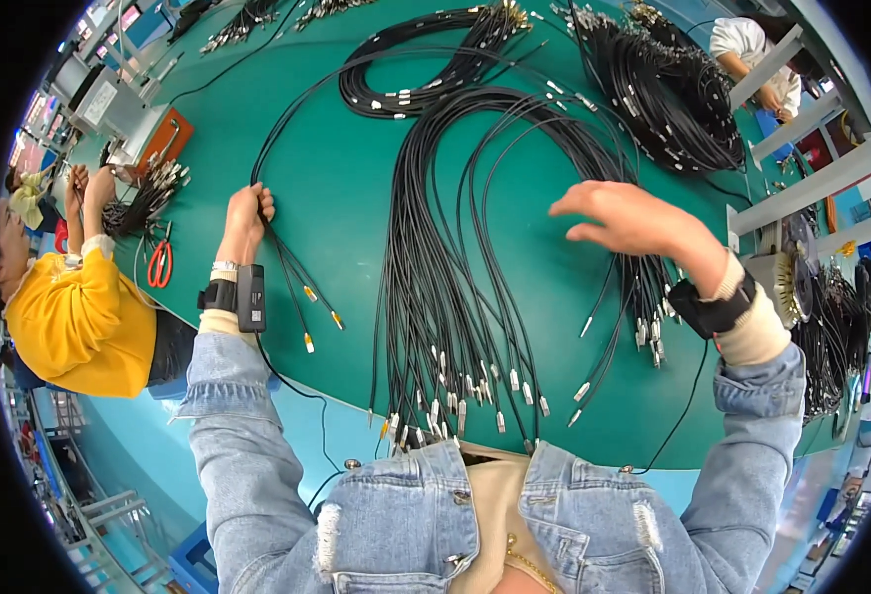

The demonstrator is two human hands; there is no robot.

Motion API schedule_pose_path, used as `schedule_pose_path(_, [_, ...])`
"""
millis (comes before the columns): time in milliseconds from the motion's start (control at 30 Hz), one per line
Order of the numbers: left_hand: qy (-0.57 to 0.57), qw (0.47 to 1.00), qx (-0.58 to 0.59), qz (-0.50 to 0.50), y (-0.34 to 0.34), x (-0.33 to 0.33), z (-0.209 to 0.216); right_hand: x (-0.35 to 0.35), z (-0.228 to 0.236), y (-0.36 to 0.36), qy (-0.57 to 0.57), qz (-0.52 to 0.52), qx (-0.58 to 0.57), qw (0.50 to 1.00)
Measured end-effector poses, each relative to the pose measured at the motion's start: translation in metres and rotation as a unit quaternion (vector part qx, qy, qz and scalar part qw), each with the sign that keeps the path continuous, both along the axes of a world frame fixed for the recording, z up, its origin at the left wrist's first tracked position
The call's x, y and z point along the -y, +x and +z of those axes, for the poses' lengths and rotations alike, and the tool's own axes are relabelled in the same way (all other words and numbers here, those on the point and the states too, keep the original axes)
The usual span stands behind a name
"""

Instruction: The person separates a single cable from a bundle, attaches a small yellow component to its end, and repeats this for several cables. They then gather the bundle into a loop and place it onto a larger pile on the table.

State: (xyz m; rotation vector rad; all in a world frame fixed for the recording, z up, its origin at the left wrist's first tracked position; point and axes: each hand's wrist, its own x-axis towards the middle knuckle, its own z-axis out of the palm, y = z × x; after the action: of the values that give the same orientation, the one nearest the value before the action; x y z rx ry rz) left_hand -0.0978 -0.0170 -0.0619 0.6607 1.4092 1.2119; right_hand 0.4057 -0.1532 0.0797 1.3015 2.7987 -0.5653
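Note:
My left hand [246, 215] is closed around a few black cables [279, 117] at the left of the green table. Their short ends, tipped with silver and yellow connectors [310, 294], hang out below the fist. My right hand [622, 218] hovers over the right side of a large bundle, fingers stretched out and nothing in them. This bundle of black cables [411, 218] arches across the middle of the table like an upturned U. Its silver connector ends [462, 406] point toward me, and more ends lie below my right hand.
Coiled cables [356, 84] lie at the back, with a thicker coil [673, 109] at the far right. Red-handled scissors [160, 263] lie on the left, near a co-worker in a yellow top [84, 322]. Grey metal rails [802, 183] stand along the right edge.

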Motion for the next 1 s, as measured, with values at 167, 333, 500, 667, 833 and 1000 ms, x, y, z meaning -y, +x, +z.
schedule_pose_path(167, [0.044, 0.976, -0.208, 0.037, 0.017, 0.035, 0.015, 0.02, 0.021, 0.007, -0.04, -0.071, -0.103, 0.991])
schedule_pose_path(333, [0.233, 0.796, -0.559, -0.001, 0.041, 0.101, 0.042, 0.048, 0.011, -0.007, -0.083, -0.075, -0.126, 0.986])
schedule_pose_path(500, [0.093, 0.889, -0.308, -0.325, 0.107, 0.188, 0.068, 0.08, -0.036, -0.042, -0.136, -0.017, -0.151, 0.979])
schedule_pose_path(667, [0.106, 0.864, -0.352, -0.343, 0.14, 0.223, 0.063, 0.101, -0.056, -0.081, -0.142, 0.008, -0.169, 0.975])
schedule_pose_path(833, [0.058, 0.874, -0.316, -0.365, 0.158, 0.223, 0.064, 0.114, -0.055, -0.109, -0.086, 0.045, -0.182, 0.978])
schedule_pose_path(1000, [0.06, 0.909, -0.225, -0.345, 0.162, 0.218, 0.045, 0.118, -0.065, -0.135, 0.031, 0.166, -0.25, 0.953])
